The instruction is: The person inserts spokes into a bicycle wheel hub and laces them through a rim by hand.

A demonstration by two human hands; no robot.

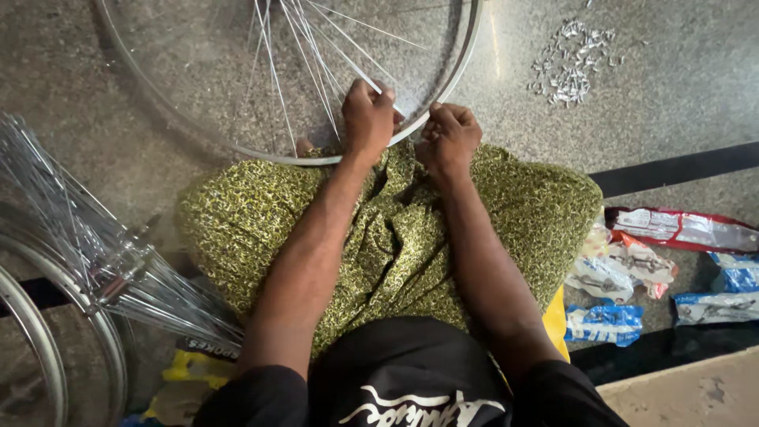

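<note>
Our left hand (pixel 368 117) pinches a spoke (pixel 360 69) at the wheel rim (pixel 466 55); right hand (pixel 448 136) fisted, contents hidden. Keep spoke seated; nipples (pixel 571 63) lie at 2 o'clock

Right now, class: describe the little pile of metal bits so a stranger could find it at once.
Start at the big wheel rim at the person's knees. Look right, across the speckled floor. The pile of small silvery metal bits lies there loose, unlike the coloured packets nearer the person.
</note>
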